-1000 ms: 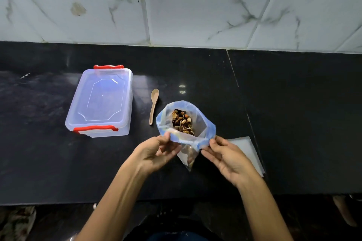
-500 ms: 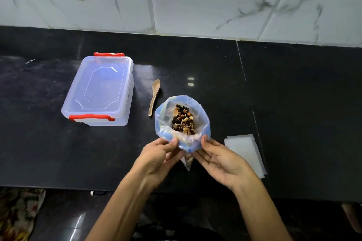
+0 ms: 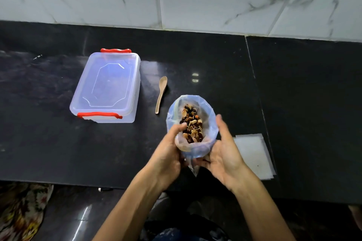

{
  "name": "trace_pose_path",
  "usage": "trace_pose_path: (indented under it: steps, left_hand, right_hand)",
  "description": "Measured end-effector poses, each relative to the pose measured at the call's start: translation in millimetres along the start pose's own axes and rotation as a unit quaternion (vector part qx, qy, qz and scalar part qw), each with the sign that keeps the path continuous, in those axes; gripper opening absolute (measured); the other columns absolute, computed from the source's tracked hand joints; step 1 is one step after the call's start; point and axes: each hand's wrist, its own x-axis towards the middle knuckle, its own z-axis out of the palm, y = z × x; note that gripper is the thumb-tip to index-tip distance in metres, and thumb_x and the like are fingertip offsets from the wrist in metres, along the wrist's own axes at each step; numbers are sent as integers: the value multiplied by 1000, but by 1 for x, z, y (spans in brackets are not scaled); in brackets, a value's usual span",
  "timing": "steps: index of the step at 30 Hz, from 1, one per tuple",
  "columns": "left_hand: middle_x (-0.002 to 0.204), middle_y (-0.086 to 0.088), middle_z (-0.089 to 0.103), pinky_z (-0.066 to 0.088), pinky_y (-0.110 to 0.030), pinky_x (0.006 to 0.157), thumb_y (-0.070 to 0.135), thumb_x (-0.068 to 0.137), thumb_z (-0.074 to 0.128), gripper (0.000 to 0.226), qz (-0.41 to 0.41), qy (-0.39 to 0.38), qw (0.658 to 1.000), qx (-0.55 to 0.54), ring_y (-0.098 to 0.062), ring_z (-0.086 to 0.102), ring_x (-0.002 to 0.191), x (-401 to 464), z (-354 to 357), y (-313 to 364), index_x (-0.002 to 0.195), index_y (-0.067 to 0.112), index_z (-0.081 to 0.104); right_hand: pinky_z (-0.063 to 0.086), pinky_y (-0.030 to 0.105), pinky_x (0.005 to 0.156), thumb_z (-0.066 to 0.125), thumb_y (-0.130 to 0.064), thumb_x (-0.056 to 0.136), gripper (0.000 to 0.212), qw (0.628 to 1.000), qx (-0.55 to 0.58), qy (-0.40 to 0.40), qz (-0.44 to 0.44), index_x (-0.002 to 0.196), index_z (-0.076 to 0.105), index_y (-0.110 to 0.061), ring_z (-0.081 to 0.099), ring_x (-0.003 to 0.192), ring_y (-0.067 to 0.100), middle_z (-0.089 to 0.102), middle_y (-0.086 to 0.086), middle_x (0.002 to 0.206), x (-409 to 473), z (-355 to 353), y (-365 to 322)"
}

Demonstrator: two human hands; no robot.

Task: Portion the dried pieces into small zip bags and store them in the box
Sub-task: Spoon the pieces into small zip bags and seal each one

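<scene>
A black stone table ran beneath marbled wall tiles. Above its near edge, the open bag of dried pieces was cupped between both hands: left hand fingers curled round its side, right hand supporting underneath, fingers fairly straight. Slack plastic could fold and spill pieces. The lidded box, wooden spoon and small zip bags lay nearby.

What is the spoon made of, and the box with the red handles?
The spoon looks like wood: pale tan and matte, though that could be colored plastic. The box looks like clear plastic: you can see through its glossy lid, and its clips are shiny red plastic.
</scene>
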Motion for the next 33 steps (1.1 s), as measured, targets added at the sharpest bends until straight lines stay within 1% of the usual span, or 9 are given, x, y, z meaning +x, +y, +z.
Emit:
trace_pose_path:
  steps: [4, 8, 10, 14, 20, 25, 28, 30, 33]
  left_hand:
    - [102, -14, 72, 50, -38, 88, 53, 87, 54, 51, 19, 147, 979, 140, -29, 68, 96, 14, -6, -5, 104, 8, 70]
    - [103, -7, 60, 41, -33, 76, 60, 90, 42, 54, 89, 246, 848, 460, -29, 59, 102, 9, -25, 6, 104, 9, 50]
    - [108, -6, 55, 39, -33, 75, 58, 88, 48, 52, 118, 282, 822, 481, -29, 56, 101, 9, -27, 14, 110, 11, 42]
    - [95, -14, 62, 37, -33, 67, 27, 99, 34, 30, 177, 272, 759, 564, -28, 52, 80, 21, -29, 28, 79, 11, 49]
    - [108, -19, 68, 48, -40, 92, 28, 93, 40, 35, 50, 94, 943, 314, -33, 64, 101, 29, -21, 42, 101, 4, 65]
    - [91, -13, 72, 56, -36, 79, 40, 87, 62, 41, 31, 106, 967, 231, -25, 70, 84, 42, -15, 32, 100, 2, 69]
    - [79, -4, 66, 49, -30, 70, 61, 89, 43, 59, 30, 130, 913, 385, -20, 64, 76, 45, -20, 34, 81, 7, 65]
    - [84, -5, 61, 44, -33, 71, 67, 89, 33, 65, 73, 157, 818, 548, -25, 61, 85, 46, -25, 33, 83, 7, 58]
    - [97, -4, 53, 42, -36, 71, 63, 86, 48, 51, 176, 213, 754, 596, -27, 57, 91, 43, -22, 35, 97, 13, 42]
  right_hand:
    - [50, 29, 69, 46, -58, 88, 50, 970, -166, 176, 14, 95, 65, -12, 65, 79, 17, 69, 3, 83, 6, 18, 8]
    - [38, 23, 66, 38, -60, 90, 43, 847, -435, 289, -100, 103, 48, -20, 51, 86, 9, 53, -4, 96, -2, 9, 6]
    - [38, 17, 61, 45, -49, 93, 32, 816, -454, 306, -183, 104, 51, -20, 54, 87, 8, 56, -5, 96, 0, 7, 1]
    - [41, 21, 59, 39, -26, 100, 23, 767, -515, 324, -203, 92, 56, -13, 56, 78, 12, 58, 0, 84, 12, 6, -8]
    - [42, 27, 74, 35, -31, 100, 23, 805, -511, 271, -129, 107, 50, -16, 54, 91, 12, 55, 2, 102, 12, 6, -15]
    - [46, 32, 77, 31, -31, 101, 25, 780, -532, 278, -178, 100, 49, -14, 55, 91, 15, 56, 3, 97, 19, 11, -19]
    - [43, 27, 70, 29, -24, 102, 19, 745, -549, 320, -202, 96, 44, -15, 53, 85, 13, 54, 1, 92, 22, 9, -20]
    - [46, 27, 72, 29, -25, 102, 19, 730, -561, 331, -205, 101, 45, -16, 55, 87, 12, 56, 1, 95, 24, 7, -22]
    - [44, 26, 75, 32, -38, 99, 28, 719, -582, 316, -212, 114, 45, -18, 51, 94, 11, 52, 0, 107, 27, 8, -26]
